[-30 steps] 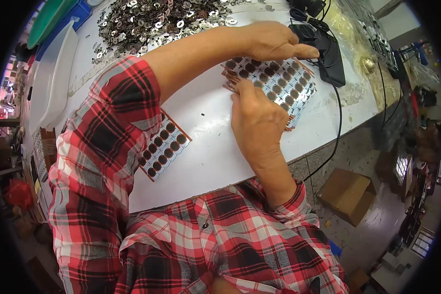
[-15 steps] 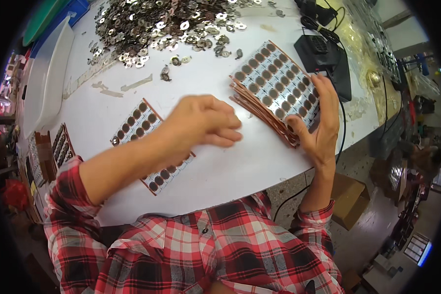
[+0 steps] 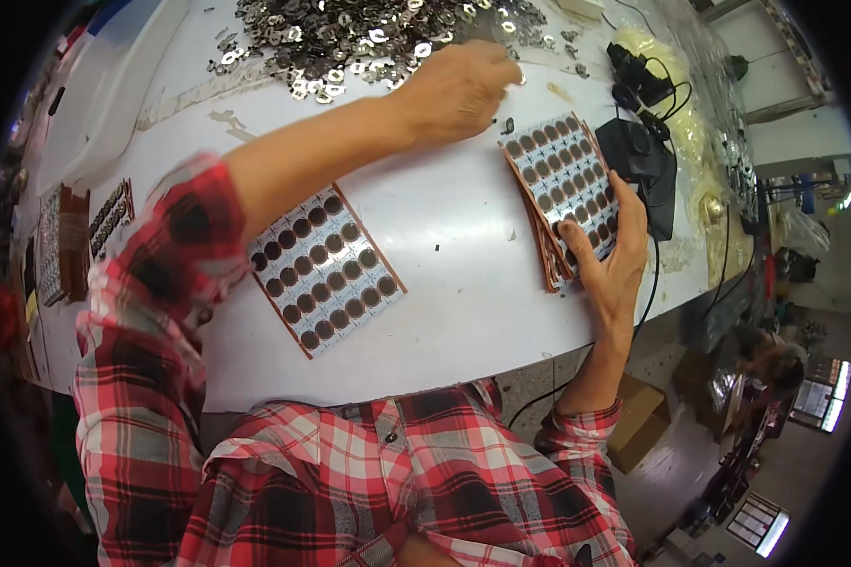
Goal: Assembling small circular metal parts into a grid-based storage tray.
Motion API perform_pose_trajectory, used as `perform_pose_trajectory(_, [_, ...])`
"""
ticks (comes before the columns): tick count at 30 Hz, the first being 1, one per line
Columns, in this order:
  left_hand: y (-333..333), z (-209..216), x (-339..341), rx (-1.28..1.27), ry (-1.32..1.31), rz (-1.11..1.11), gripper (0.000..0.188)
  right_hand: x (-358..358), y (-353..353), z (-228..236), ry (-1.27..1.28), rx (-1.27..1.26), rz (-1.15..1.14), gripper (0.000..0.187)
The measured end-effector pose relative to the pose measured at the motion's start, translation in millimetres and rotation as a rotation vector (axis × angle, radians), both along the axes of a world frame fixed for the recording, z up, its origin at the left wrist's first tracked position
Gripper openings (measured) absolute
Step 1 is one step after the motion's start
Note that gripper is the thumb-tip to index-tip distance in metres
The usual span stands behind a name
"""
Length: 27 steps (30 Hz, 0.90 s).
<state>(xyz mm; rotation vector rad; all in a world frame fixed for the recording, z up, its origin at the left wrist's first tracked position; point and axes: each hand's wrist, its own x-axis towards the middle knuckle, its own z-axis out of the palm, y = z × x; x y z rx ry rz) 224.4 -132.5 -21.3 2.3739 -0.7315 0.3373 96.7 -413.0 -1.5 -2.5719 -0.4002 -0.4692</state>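
Observation:
My left hand (image 3: 463, 90) reaches across the table to the near right edge of a heap of small shiny metal clips (image 3: 350, 42). Its fingers are bent together, and whatever they pinch is hidden. My right hand (image 3: 615, 250) grips the right side of a stack of circuit board panels (image 3: 563, 175), thumb on the top panel and fingers along the far edge. The panels have rows of dark round pads and copper-brown edges. A single panel of the same kind (image 3: 329, 269) lies flat below my left forearm, its upper left corner covered by the sleeve.
A black power device with cables (image 3: 638, 161) stands right of the stack. A white tray (image 3: 113, 85) is at the far left, with more stacked panels (image 3: 61, 246) below it. Loose clips (image 3: 580, 70) lie beside the heap. A cardboard box (image 3: 638, 425) stands beyond the table edge.
My left hand has moved from the middle of the table up to the heap, uncovering most of the single panel. My right hand stays on the stack. The view has shifted a little.

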Motion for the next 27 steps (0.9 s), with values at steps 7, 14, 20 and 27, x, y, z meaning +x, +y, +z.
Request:
perform_pose_trajectory(7, [-4.7, 16.7, 10.4, 0.587, -0.104, -0.213, 0.049, -19.2, 4.9, -6.0, -0.099, 0.028, -0.011, 0.067])
perform_pose_trajectory(14, [113.4, 39.6, -16.9, 0.568, -0.420, -0.274, 0.021, -31.3, 18.2, 21.3, -0.156, 0.075, 0.074, 0.064])
perform_pose_trajectory(20, [163.4, 27.5, -80.7, 0.327, -0.162, 0.080, 0.022, -20.7, 80.7, 39.8, -0.166, 0.079, 0.297, 0.045])
perform_pose_trajectory(27, [201.7, 13.1, -139.6, 0.312, -0.215, 0.251, 0.019, 18.8, 142.7, 34.9, 0.128, 0.053, 0.626, 0.032])
